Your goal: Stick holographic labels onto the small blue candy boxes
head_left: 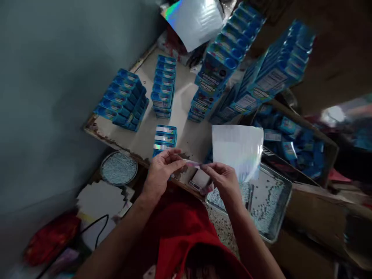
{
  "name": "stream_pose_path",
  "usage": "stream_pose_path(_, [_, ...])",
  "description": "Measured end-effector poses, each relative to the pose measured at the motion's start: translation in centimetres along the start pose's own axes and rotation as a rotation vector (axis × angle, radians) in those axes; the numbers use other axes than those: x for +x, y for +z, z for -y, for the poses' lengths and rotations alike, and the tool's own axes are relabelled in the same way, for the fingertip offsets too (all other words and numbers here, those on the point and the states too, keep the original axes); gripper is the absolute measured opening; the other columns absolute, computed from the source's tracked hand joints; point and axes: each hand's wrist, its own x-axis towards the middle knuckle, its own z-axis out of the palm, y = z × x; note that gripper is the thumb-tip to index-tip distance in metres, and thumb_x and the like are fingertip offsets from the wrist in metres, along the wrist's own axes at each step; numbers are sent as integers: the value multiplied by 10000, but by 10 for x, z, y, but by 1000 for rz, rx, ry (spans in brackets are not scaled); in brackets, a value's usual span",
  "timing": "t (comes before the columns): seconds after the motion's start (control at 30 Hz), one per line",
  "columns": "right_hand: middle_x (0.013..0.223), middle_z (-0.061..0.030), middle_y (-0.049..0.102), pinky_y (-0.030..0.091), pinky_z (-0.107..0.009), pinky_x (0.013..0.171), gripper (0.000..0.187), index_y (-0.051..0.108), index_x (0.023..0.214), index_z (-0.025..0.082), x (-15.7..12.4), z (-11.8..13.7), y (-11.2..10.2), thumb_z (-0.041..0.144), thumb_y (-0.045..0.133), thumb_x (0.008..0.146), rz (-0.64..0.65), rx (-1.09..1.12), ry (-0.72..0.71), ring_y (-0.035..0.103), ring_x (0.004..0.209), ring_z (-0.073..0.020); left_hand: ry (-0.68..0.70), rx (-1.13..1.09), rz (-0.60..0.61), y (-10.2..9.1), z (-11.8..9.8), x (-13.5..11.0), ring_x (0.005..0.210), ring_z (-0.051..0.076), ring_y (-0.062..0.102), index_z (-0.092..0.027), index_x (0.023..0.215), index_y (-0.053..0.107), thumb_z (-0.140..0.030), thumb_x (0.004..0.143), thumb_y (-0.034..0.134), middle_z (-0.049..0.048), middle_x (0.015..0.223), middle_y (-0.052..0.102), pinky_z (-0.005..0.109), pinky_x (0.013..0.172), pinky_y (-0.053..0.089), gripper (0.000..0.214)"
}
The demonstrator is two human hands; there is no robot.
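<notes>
Between my two hands stretches a small shiny sticker strip (192,164), pinched at both ends. My left hand (161,168) has its thumb and finger closed on the strip's left end. At the other end, the fingertips of my right hand (222,176) are closed on it. Just beyond my left hand stands a short row of small blue boxes (165,135) with pale, shiny strips across their tops. A white, shiny sticker sheet (238,149) lies just beyond my right hand. A small scale (200,179) is below the strip at the table's edge.
Stacks of blue boxes (123,97) stand across the worn table (186,100), with taller stacks (222,58) at the back right. Another shiny sheet (197,21) lies behind. To the right are a carton of blue packs (296,139) and a metal tray (286,193) of pellets; a pellet bowl (119,168) sits lower left.
</notes>
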Motion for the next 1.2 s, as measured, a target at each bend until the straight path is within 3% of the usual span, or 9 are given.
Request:
stream_pose_path(0.1, [667,-14,712,394,-254,534,315,792,765,204,3,-1,35,501,734,851,13,-206,-71,602,566,-157,40,72,-114,-29,-4,-21,781,150,677,-175,1163,683,-317,734,854,-2,833,697,270,791,544,483])
stream_pose_path(0.2, [655,-2,713,367,-251,554,270,814,810,244,6,0,72,465,685,896,-10,-452,-142,609,586,-155,71,107,-242,-57,3,-28,790,143,671,-177,1184,648,-314,777,819,0,844,685,274,813,549,463])
stream_pose_path(0.33, [671,3,727,316,-254,555,264,790,806,262,20,6,110,480,679,906,-58,-684,-199,621,588,-156,141,161,-363,-83,11,-11,809,153,679,-180,1170,630,-297,789,792,18,879,692,271,787,557,430])
stream_pose_path(0.43, [668,2,729,311,-258,565,282,761,777,252,35,12,127,494,684,899,-90,-748,-191,633,600,-165,219,232,-390,-94,10,10,790,155,677,-173,1127,651,-282,782,786,26,870,698,267,759,558,386])
stream_pose_path(0.63, [626,6,709,332,-260,586,271,716,720,246,55,11,136,466,697,877,-99,-768,-173,628,590,-168,252,260,-339,-105,13,36,770,149,677,-168,1086,678,-243,780,766,22,841,698,273,772,559,328])
stream_pose_path(0.97, [628,19,691,319,-264,587,280,697,673,241,63,10,136,458,707,849,-54,-777,-147,613,600,-159,206,164,-323,-112,26,41,801,151,675,-173,1086,686,-258,767,776,31,868,700,268,775,548,342])
stream_pose_path(1.03, [624,16,685,316,-265,586,314,666,649,238,68,9,135,492,739,816,-63,-795,-129,609,604,-165,156,101,-317,-111,31,47,786,148,663,-171,1068,680,-256,728,795,23,845,690,258,754,531,369])
stream_pose_path(1.2, [538,35,600,314,-247,544,443,534,600,232,77,2,128,561,813,702,-111,-735,-81,565,552,-161,-143,-166,-301,-106,57,75,677,148,615,-176,996,596,-219,605,791,7,805,664,263,641,486,439])
